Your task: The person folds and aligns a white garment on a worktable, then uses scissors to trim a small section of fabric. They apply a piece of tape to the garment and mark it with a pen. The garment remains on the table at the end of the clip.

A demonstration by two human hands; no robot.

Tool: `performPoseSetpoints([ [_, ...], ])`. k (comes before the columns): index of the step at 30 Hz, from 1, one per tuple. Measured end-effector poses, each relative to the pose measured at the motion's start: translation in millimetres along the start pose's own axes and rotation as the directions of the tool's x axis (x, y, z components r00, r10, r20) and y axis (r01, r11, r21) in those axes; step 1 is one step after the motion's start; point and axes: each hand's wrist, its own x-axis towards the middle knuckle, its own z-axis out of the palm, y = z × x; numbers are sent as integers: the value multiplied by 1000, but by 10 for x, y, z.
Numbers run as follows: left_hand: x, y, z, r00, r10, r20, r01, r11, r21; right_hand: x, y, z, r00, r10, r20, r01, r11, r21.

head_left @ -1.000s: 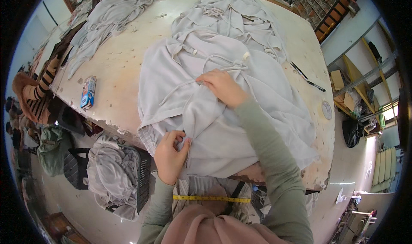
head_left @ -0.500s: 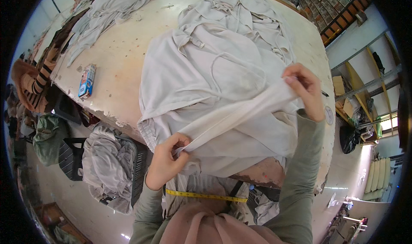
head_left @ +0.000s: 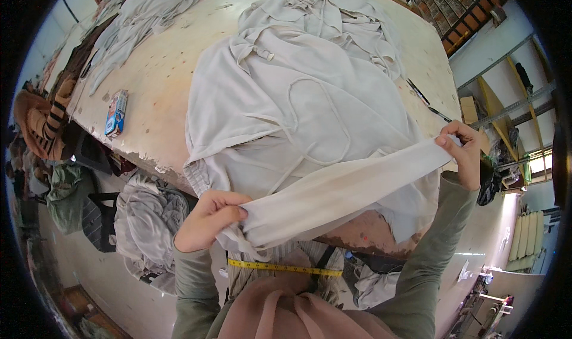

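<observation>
A pale grey garment lies loosely spread over the near half of the table, with a thin drawstring looped on top of it. One long folded band of the same cloth is stretched between my two hands, above the table's near edge. My left hand pinches its left end between thumb and fingers. At the far right, my right hand grips the other end, thumb on top. Gathered elastic shows at the garment's left edge.
More grey garments lie heaped at the table's far side. A small blue box sits on the table at left. Pens lie at right. On the floor, a black crate holds grey cloth. Another person's striped sleeve shows at far left.
My right hand has moved right and nearer, and my left hand slightly left. The band between them is now pulled wider and its broad face shows. Pens on the right have come into sight.
</observation>
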Motion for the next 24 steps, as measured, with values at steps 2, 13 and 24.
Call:
performPoseSetpoints([
  [2,-27,-12,3,987,8,-158,-28,992,-126,-18,132,-102,1000,-21,14,21,1000,21],
  [13,406,-267,-170,985,75,-156,-32,964,263,323,553,-133,973,105,205,-61,976,-210],
  [24,1232,-125,122,628,762,159,-327,73,942,597,45,1710,781,-476,405,562,818,-121],
])
